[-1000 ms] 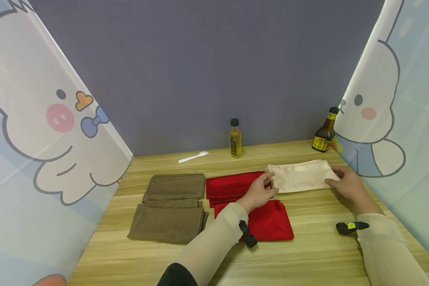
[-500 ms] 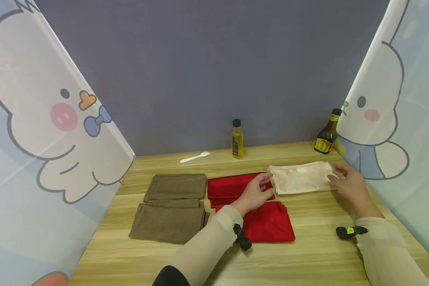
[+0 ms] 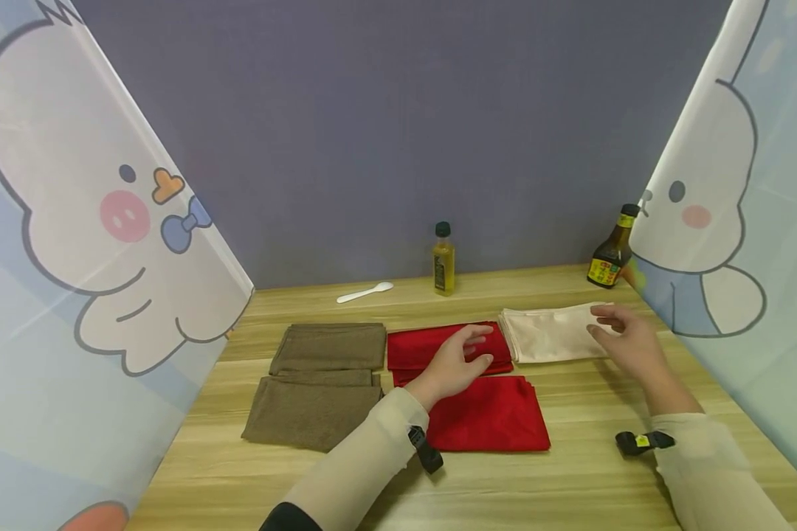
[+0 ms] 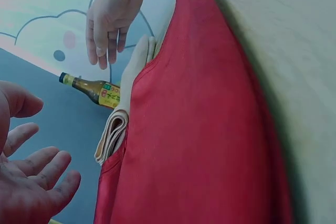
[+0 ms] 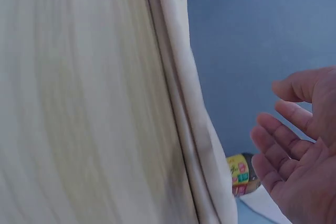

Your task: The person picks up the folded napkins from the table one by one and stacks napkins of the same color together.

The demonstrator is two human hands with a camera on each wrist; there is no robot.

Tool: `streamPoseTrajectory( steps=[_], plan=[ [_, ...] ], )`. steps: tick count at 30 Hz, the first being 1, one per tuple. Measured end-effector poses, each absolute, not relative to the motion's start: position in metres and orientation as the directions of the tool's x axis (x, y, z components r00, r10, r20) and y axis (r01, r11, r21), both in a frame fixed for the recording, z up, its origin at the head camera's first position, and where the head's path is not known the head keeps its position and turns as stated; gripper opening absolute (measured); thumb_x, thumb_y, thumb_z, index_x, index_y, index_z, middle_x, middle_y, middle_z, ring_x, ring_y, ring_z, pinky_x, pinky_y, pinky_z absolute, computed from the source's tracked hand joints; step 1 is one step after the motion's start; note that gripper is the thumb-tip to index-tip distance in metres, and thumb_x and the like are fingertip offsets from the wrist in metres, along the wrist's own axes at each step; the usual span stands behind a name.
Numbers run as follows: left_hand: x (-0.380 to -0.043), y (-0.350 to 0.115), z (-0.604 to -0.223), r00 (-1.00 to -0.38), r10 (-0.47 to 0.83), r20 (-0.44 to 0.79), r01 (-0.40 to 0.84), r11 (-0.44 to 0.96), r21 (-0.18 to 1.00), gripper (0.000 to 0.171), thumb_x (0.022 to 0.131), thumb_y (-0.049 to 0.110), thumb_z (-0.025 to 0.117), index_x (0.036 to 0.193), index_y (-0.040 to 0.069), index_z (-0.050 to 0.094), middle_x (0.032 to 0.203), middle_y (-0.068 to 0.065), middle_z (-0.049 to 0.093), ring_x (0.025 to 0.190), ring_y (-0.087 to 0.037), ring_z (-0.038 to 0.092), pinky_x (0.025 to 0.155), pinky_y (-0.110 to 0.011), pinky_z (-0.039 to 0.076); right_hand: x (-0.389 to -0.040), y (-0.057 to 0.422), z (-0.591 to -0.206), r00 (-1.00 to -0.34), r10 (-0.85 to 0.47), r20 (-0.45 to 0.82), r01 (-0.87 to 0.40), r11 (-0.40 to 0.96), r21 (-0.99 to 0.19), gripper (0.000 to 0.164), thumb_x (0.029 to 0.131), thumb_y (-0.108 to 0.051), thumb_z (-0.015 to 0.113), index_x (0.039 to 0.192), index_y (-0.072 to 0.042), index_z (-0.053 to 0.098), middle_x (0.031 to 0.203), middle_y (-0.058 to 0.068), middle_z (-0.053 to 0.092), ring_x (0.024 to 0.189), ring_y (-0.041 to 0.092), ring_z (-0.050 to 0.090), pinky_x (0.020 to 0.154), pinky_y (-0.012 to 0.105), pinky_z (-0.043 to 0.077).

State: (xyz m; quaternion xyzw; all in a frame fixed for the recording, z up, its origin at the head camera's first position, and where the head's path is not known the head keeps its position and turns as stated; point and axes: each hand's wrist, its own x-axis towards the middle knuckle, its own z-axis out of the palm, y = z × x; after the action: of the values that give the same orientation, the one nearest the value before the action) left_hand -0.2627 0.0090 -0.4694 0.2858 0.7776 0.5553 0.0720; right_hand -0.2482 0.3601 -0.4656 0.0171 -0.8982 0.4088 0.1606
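A folded cream cloth (image 3: 554, 334) lies flat at the right of the table. Over its right end hovers my right hand (image 3: 631, 350), fingers loosely bent around nothing; the right wrist view shows this hand (image 5: 302, 150) apart from the cloth's folded edge (image 5: 184, 77). My left hand (image 3: 452, 369) is above two folded red cloths, one behind (image 3: 418, 346) and one in front (image 3: 494, 417). Its fingers are spread and hold nothing, as the left hand (image 4: 31, 171) also appears in the left wrist view. Part of each red cloth is hidden under the left hand and sleeve.
Two folded brown cloths, a rear one (image 3: 335, 346) and a front one (image 3: 312, 413), lie at the left. Along the back stand a small oil bottle (image 3: 443, 265) and a dark sauce bottle (image 3: 611, 254). A white spoon (image 3: 365, 293) lies near the back wall.
Both hands have let go of the cream cloth's ends. The left hand has drawn back left over the red cloths, and the right hand has lifted slightly inward. The cloth stays flat.
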Motion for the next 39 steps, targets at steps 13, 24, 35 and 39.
streamPoseTrajectory(
  steps=[13,24,35,39],
  plan=[
    [-0.247,-0.032,-0.473,-0.832,0.503,0.235,0.391,0.229,0.891,0.049,0.102,0.016,0.071,0.147,0.02,0.054,0.148,0.0,0.053,0.136,-0.03,0.054,0.114,-0.047,0.043,-0.237,0.322,-0.465,-0.933,-0.068,0.352,-0.311,0.643,-0.699,0.032,0.102,-0.017,0.071,0.129,0.001,0.068,0.122,0.022,0.07,0.096,-0.003,0.061,0.077,0.015,0.051],
    [-0.237,-0.061,-0.471,-0.835,0.486,0.257,0.408,0.235,0.882,0.047,0.101,0.018,0.072,0.145,0.015,0.056,0.146,-0.014,0.054,0.131,-0.039,0.057,0.11,-0.054,0.046,-0.232,0.294,-0.469,-0.938,-0.198,0.286,-0.347,0.602,-0.719,0.033,0.1,-0.015,0.074,0.128,0.001,0.068,0.123,0.016,0.071,0.104,0.027,0.07,0.082,0.028,0.057],
    [-0.226,-0.1,-0.475,-0.839,0.491,0.234,0.392,0.249,0.885,0.046,0.101,0.018,0.072,0.144,0.014,0.056,0.141,-0.004,0.061,0.129,-0.03,0.06,0.109,-0.047,0.048,-0.226,0.274,-0.473,-0.912,-0.305,0.276,-0.404,0.545,-0.735,0.031,0.097,-0.012,0.078,0.125,-0.002,0.069,0.116,0.009,0.073,0.1,0.025,0.071,0.081,0.032,0.058],
    [-0.223,-0.111,-0.477,-0.845,0.485,0.225,0.38,0.247,0.891,0.043,0.101,0.019,0.072,0.142,0.02,0.058,0.139,-0.001,0.062,0.129,-0.035,0.059,0.108,-0.05,0.048,-0.224,0.269,-0.474,-0.902,-0.321,0.288,-0.424,0.535,-0.731,0.031,0.095,-0.005,0.077,0.124,0.0,0.069,0.114,0.011,0.073,0.1,0.027,0.07,0.082,0.033,0.058]
  ],
)
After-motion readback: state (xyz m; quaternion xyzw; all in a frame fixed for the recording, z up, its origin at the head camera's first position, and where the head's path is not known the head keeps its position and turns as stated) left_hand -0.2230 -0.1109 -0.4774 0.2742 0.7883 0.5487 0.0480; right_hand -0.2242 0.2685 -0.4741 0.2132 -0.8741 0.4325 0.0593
